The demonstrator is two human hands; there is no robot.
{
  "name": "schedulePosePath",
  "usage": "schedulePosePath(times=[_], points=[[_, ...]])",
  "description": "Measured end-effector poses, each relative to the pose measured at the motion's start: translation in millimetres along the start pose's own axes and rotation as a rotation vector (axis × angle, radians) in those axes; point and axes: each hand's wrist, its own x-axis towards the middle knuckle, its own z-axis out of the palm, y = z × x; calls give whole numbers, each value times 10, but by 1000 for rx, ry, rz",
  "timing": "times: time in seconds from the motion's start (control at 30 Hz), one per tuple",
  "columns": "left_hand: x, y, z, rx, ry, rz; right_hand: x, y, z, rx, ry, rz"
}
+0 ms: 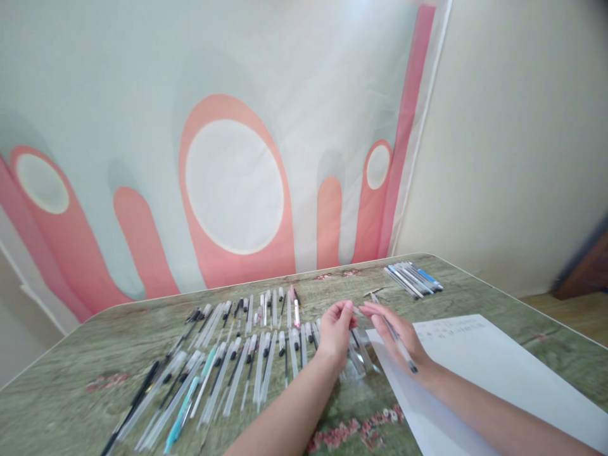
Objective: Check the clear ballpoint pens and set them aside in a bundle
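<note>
Over the middle right of the table, my left hand (336,329) has its fingers closed in a pinch; what lies between the fingertips is too small to make out. Close beside it, my right hand (396,332) holds a clear pen (399,345) that slants across the palm, its dark end toward the wrist. The fingertips of both hands nearly meet. Below and between the hands lie clear pen parts (358,354), partly hidden by my left hand. A white sheet of paper (479,380) with faint writing along its top lies under my right forearm.
Rows of disassembled pen barrels, caps and refills (237,373) cover the left and middle of the green patterned table (61,392). A group of whole pens (413,280) lies at the back right. Behind the table hangs a pink and pale cloth (304,126).
</note>
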Motion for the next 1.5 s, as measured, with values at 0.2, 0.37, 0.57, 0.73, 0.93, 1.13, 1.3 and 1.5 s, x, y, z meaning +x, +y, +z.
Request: schedulePosePath(times=[0.2,0.37,0.57,0.73,0.93,1.13,1.3,1.5], points=[[14,77,-28,-229,18,-65,-51,-48,-57,-154,-56,-306],[-15,74,-1,-235,35,-86,-32,-135,-44,-141,-29,-279],[-43,89,26,-170,-15,-75,-17,-142,-40,-161,-46,-241],[-45,96,25,-60,-53,-40,-30,-65,-14,-151,-5,-273],[-80,104,38,-23,-67,-19,-33,-56,-20,-168,-37,-277],[-140,91,92,-46,-116,-63,-27,5,-44,-280,-28,-365],[-170,66,114,-88,-184,-85,-2,-18,-81,-361,-62,-388],[-74,15,42,-97,-162,-43,22,-30,-77,-356,-129,-372]])
